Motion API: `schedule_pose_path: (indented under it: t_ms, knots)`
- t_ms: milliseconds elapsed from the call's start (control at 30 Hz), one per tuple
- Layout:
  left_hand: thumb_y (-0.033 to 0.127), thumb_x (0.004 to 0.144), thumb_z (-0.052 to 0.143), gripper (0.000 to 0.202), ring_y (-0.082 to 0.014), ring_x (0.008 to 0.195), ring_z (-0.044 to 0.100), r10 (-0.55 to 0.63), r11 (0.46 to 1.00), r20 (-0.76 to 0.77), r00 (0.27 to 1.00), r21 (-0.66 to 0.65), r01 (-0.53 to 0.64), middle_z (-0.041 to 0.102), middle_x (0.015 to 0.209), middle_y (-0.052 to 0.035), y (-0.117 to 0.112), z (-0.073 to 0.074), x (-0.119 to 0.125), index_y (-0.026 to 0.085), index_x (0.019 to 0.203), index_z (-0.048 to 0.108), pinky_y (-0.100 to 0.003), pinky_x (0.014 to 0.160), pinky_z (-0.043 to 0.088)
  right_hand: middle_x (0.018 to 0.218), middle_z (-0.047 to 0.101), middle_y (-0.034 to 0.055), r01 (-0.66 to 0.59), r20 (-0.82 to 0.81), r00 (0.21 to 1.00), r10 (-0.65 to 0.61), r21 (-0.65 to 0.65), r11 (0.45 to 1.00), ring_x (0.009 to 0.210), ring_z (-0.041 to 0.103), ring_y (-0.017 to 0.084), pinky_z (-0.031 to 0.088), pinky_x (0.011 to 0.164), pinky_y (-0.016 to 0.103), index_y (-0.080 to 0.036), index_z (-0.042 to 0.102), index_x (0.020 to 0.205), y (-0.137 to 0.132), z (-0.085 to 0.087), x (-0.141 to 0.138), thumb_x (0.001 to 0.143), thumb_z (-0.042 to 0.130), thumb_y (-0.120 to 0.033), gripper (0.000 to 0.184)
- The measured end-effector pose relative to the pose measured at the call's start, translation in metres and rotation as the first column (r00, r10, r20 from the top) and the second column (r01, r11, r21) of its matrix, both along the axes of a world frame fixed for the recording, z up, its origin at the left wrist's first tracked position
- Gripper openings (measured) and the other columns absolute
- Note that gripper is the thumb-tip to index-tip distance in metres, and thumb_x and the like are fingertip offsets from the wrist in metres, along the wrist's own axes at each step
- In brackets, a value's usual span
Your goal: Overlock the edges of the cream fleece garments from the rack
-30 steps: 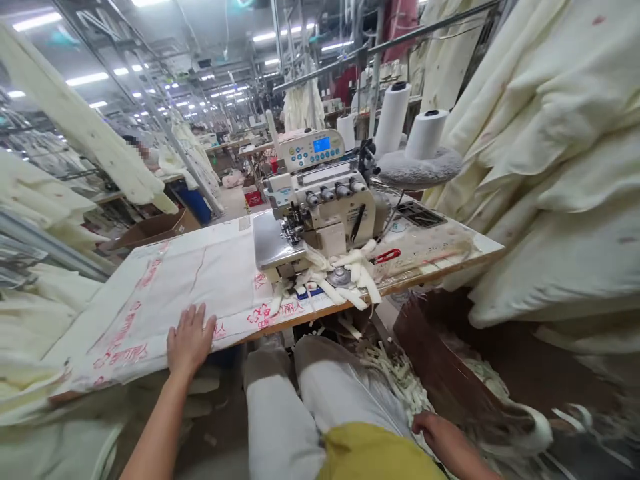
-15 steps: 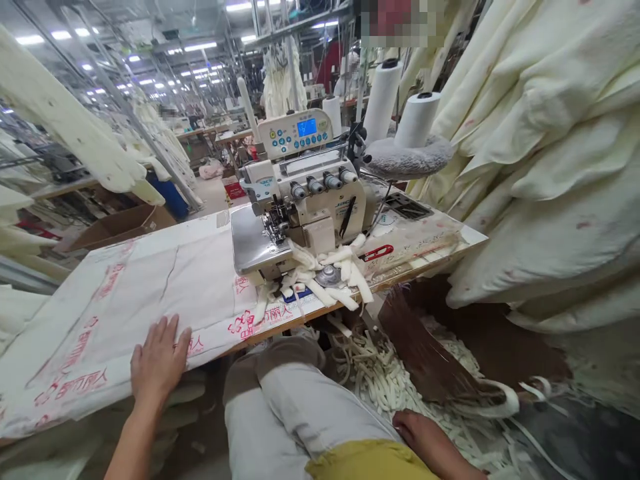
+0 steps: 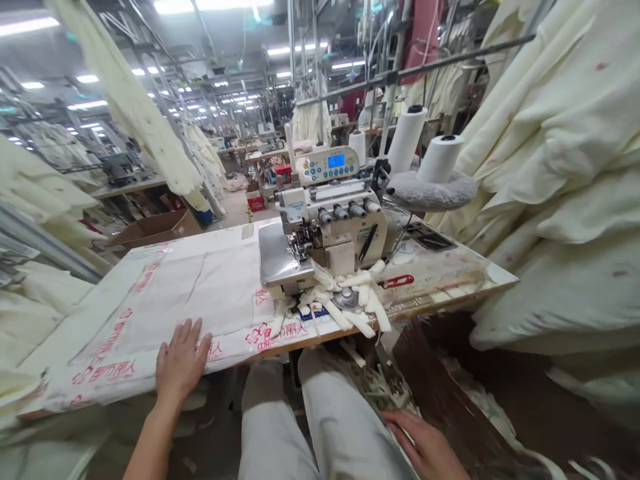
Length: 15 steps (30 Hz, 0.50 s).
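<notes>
My left hand [image 3: 183, 357] lies flat with fingers stretched on the printed white plastic sheet [image 3: 220, 277] that covers the table's left part. It holds nothing. Low at the right, beside my thigh, my right hand [image 3: 425, 443] has its fingers curled in; a pale bit shows between them, but what they grip is unclear. An overlock sewing machine [image 3: 340, 233] stands on the table with its panel lit. Cream fabric strips [image 3: 367, 300] are heaped before it, and red thread snips [image 3: 399, 281] lie to their right.
White thread cones [image 3: 440, 159] stand behind the machine at right. Large cream fabric pieces [image 3: 565, 200] hang along the right side. Below the table is a brown container [image 3: 435, 373], with fabric scraps [image 3: 380, 383] beside it. A cardboard box [image 3: 155, 230] stands beyond the table's left end.
The view has tilted up and swung left, so the table appears further right. My knees have parted. My right hand has turned and shows more of its fingers. My left hand stays on the sheet.
</notes>
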<state>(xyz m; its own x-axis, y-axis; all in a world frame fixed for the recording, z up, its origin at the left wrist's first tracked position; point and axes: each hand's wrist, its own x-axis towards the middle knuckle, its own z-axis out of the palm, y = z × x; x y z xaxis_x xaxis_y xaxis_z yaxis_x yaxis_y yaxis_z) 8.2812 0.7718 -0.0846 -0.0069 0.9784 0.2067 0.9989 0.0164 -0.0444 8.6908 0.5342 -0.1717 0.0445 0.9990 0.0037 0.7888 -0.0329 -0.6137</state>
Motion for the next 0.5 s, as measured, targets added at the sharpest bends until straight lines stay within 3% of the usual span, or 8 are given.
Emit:
schedule_pose_path:
  t_ms: [33,100,167,233,300,367,500]
  knots:
    - [0.041,0.09,0.015,0.056,-0.0221,0.137,0.019,-0.002,1.0,-0.021,1.0,-0.003,0.002,0.027,0.147,-0.005,-0.001,-0.001,-0.001,0.018,0.138,0.03,-0.047,0.106,0.024,0.109,0.062,0.0046,0.001,-0.009,1.0,0.001,0.175,0.985,0.102,0.057,0.018,0.045,0.087,0.026,-0.024,0.059,0.11,0.014,0.023,-0.004,0.093,0.037,-0.03,0.028]
    - [0.04,0.089,0.017,0.056,-0.022,0.137,0.018,-0.008,1.0,-0.061,0.998,-0.011,0.007,0.027,0.147,-0.0043,-0.003,-0.004,-0.002,0.018,0.139,0.03,-0.046,0.106,0.023,0.114,0.059,0.0052,0.009,0.013,1.0,-0.017,0.473,0.881,0.106,0.055,0.018,0.045,0.088,0.026,-0.025,0.05,0.12,0.05,0.07,-0.013,0.092,0.044,-0.029,0.029]
    - [0.041,0.088,0.017,0.057,-0.0217,0.137,0.019,-0.006,1.0,-0.076,0.997,-0.013,0.005,0.027,0.147,-0.0035,-0.004,-0.008,-0.003,0.018,0.139,0.029,-0.046,0.106,0.023,0.124,0.052,0.0096,-0.068,0.107,0.994,0.006,0.585,0.808,0.115,0.048,0.022,0.042,0.094,0.033,-0.021,0.037,0.132,0.095,0.11,-0.026,0.089,0.05,-0.032,0.046]
    - [0.042,0.087,0.016,0.058,-0.0208,0.137,0.019,-0.002,1.0,-0.071,0.998,-0.008,0.002,0.027,0.147,-0.0026,-0.004,-0.011,-0.004,0.019,0.139,0.029,-0.045,0.106,0.023,0.128,0.047,0.013,-0.147,0.23,0.973,0.011,0.582,0.8,0.118,0.043,0.027,0.039,0.097,0.041,-0.018,0.039,0.131,0.141,0.136,-0.039,0.085,0.055,-0.037,0.053]
    - [0.042,0.086,0.017,0.059,-0.0207,0.137,0.02,-0.008,1.0,-0.071,0.997,-0.008,0.007,0.027,0.147,-0.0026,-0.004,-0.014,-0.005,0.018,0.139,0.03,-0.045,0.106,0.024,0.127,0.047,0.0159,-0.178,0.352,0.936,-0.019,0.516,0.838,0.116,0.041,0.032,0.036,0.097,0.048,-0.015,0.048,0.123,0.18,0.146,-0.052,0.078,0.062,-0.046,0.056]
    - [0.041,0.085,0.019,0.059,-0.0211,0.136,0.022,-0.013,1.0,-0.077,0.997,-0.001,0.013,0.028,0.147,-0.0035,-0.004,-0.016,-0.007,0.018,0.138,0.031,-0.045,0.105,0.025,0.12,0.05,0.0172,-0.207,0.452,0.892,-0.018,0.443,0.872,0.109,0.044,0.035,0.036,0.094,0.051,-0.014,0.054,0.115,0.204,0.143,-0.061,0.074,0.063,-0.056,0.059]
    - [0.032,0.081,0.03,0.052,-0.0233,0.136,0.022,-0.081,0.997,-0.103,0.991,-0.006,0.081,0.035,0.144,-0.002,-0.006,-0.016,-0.013,0.024,0.13,0.045,-0.05,0.106,0.023,0.098,0.059,0.0124,-0.273,0.539,0.842,0.031,0.375,0.886,0.088,0.054,0.029,0.042,0.083,0.047,-0.016,0.058,0.105,0.218,0.126,-0.071,0.078,0.057,-0.057,0.05]
